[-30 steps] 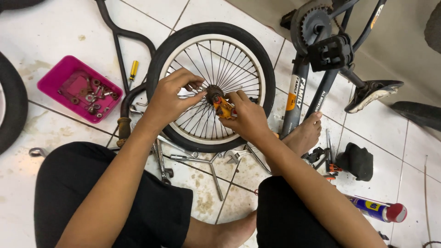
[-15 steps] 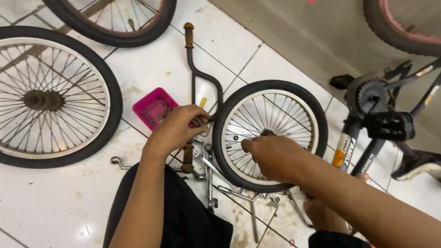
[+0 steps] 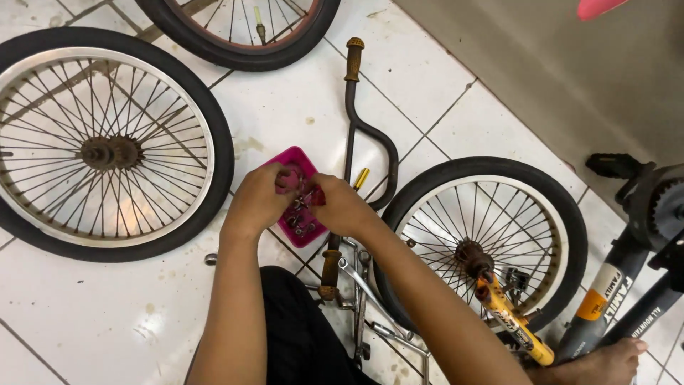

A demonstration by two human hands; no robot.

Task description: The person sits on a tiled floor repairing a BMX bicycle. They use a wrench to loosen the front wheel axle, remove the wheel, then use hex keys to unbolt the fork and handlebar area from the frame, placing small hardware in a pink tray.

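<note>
Both the left hand (image 3: 258, 202) and right hand (image 3: 340, 207) pinch into the pink parts tray (image 3: 299, 165) — small, light, slippery-looking hardware, best taken fingertip-wise; exact hold unclear.

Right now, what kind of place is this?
Probably a bike repair spot on a tiled floor, maybe at someone's home. Loose wheels lie about, wrenches sit by the person's knees, and both hands, left and right, pick through a pink tray of small metal parts.
</note>
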